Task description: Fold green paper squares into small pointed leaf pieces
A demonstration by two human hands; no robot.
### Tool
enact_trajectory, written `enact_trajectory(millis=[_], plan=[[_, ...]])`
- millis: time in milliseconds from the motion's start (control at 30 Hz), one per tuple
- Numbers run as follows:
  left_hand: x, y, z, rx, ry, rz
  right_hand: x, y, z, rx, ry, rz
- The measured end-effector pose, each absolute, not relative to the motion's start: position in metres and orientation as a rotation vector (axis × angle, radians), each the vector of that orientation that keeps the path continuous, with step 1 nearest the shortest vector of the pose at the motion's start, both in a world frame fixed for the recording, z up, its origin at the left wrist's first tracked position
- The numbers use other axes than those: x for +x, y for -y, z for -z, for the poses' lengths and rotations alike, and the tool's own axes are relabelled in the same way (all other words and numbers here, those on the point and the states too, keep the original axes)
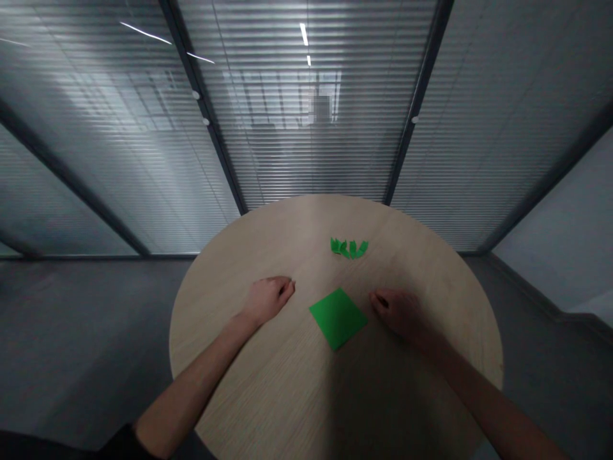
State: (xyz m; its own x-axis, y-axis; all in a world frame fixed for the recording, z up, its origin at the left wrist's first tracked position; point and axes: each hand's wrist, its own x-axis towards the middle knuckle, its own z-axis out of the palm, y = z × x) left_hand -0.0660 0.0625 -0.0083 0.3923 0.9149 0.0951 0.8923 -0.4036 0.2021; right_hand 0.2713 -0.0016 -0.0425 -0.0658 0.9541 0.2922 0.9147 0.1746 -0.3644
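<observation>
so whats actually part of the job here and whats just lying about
Part of the job:
- left hand, empty
- right hand, empty
- green paper square between the hands
- small folded green paper pieces

Just there:
- round wooden table
- glass partition with blinds

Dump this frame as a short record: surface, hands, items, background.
surface: round light-wood table
left hand: empty, resting on the table, left of the square
right hand: empty, resting on the table, right of the square
item 1: green paper square, flat, between the hands, turned like a diamond
item 2: small green folded paper pieces, in a loose row beyond the square
background: glass partition with blinds, grey floor
</observation>
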Motion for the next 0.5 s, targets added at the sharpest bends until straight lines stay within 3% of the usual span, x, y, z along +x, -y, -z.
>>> enact_trajectory(millis=[500], plan=[[-0.0665, -0.0626, 0.0082, 2.519, -1.625, -0.281, 0.2743, 0.0009, 0.0432, -1.79, 2.046, -0.148]])
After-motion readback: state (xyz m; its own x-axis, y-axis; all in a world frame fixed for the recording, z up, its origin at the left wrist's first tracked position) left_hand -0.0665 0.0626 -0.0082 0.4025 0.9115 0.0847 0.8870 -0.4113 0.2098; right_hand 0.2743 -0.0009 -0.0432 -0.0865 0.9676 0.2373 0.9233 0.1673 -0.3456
